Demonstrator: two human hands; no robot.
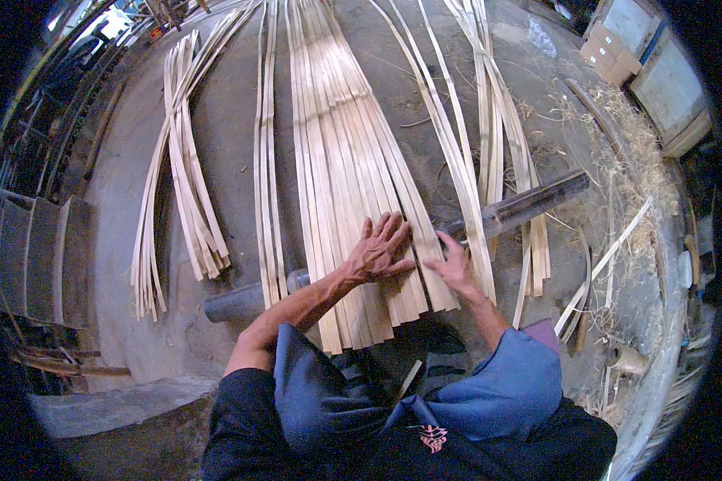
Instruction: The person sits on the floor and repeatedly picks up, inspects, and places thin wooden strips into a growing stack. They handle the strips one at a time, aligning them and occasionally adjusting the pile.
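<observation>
Grey concrete floor (233,136) fills the view, laid with pale split strips in long runs. Leftmost lies a loose curved bundle (180,184), then a narrow pair of slats (266,176). At the middle, the wide fan of flat bamboo strips (345,168) runs side by side across a dark pipe (529,202), their near ends cut uneven. On it the left hand (379,250) presses flat, fingers spread; the right hand (455,268) rests open at its right edge, gripping nothing. Dry shavings (626,152) heap at the right.

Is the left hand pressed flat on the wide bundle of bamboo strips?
Yes, the left hand lies open, fingers spread, on the wide bundle of bamboo strips.
</observation>
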